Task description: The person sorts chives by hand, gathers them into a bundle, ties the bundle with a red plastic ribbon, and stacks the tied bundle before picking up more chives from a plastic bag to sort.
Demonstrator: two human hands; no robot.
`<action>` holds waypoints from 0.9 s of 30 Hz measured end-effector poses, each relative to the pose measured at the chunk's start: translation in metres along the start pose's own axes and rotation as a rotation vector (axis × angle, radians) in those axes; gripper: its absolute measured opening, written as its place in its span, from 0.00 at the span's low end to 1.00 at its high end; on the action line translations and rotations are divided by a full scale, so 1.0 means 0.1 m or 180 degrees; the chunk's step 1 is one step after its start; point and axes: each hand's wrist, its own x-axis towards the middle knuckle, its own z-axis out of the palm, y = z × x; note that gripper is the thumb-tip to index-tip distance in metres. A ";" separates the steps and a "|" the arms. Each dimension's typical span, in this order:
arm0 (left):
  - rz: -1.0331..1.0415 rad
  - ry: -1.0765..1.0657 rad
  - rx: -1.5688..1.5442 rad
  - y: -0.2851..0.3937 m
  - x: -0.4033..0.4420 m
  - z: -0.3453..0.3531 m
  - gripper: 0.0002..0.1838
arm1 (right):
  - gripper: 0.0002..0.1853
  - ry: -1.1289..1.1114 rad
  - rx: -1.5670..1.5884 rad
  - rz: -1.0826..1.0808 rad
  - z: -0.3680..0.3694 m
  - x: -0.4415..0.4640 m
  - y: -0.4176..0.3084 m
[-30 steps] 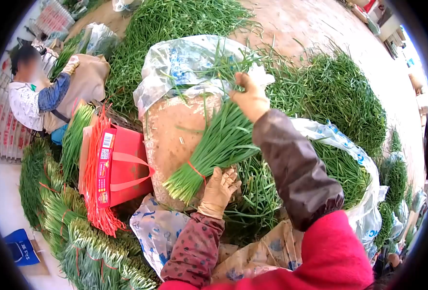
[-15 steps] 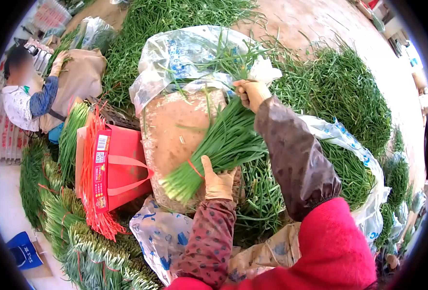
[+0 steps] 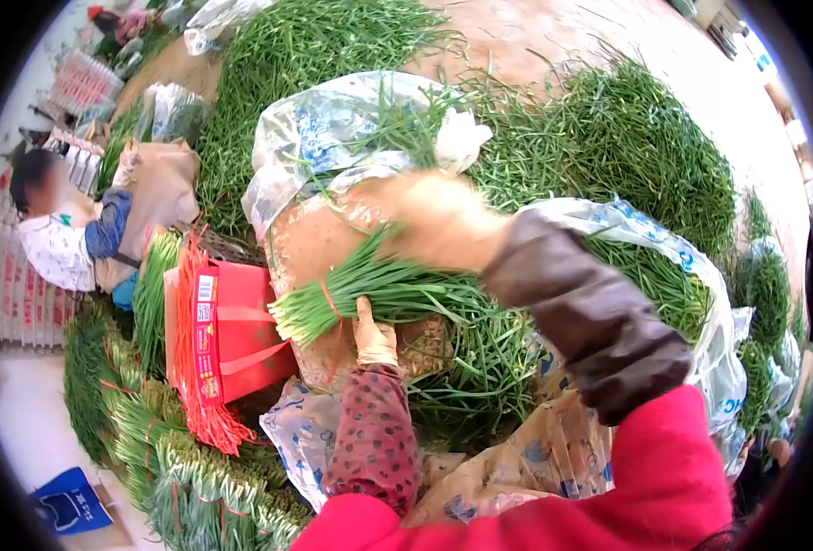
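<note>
A bunch of green chives (image 3: 425, 286), bound with a red tie (image 3: 327, 298) near its pale cut ends, lies across a worn, soil-marked block (image 3: 301, 241). My left hand (image 3: 375, 338), in a light glove, grips the bunch from below near the tie, with the thumb upright against the stalks. Over the leafy side of the bunch, my right hand (image 3: 448, 220) is smeared by motion, so its fingers cannot be made out. Left of the block stands a red bag (image 3: 244, 321) with a bundle of red ties (image 3: 189, 344) along its side.
Clear plastic sheeting (image 3: 287, 138) covers the block's far end. Loose chives (image 3: 645, 147) are heaped behind and to the right. Tied bunches (image 3: 140, 422) are stacked at lower left. Another person (image 3: 62, 239) sits at far left, near a blue bag (image 3: 71, 500).
My right hand has left the leaf tips and swept down and left over the bunch. The bunch now lies flatter and further left in my left hand. The whole view has shifted slightly.
</note>
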 end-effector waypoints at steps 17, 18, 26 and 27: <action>0.0109 -0.1719 -0.0795 0.41 -0.80 0.09 0.38 | 0.27 0.0759 -0.0529 0.0436 1.08 -1.03 -0.91; 0.0400 -0.1549 -0.0541 0.55 -1.01 0.22 0.35 | 0.28 0.0959 -0.0330 0.0453 0.96 -1.19 -0.96; 0.0899 -0.1531 0.0281 1.32 -1.22 -0.15 0.35 | 0.28 -0.2955 -0.0151 0.1847 0.46 -2.45 -0.57; 0.1029 -0.1505 0.0438 1.39 -1.26 -0.21 0.36 | 0.26 -0.2468 -0.0283 0.2140 0.33 -2.51 -0.58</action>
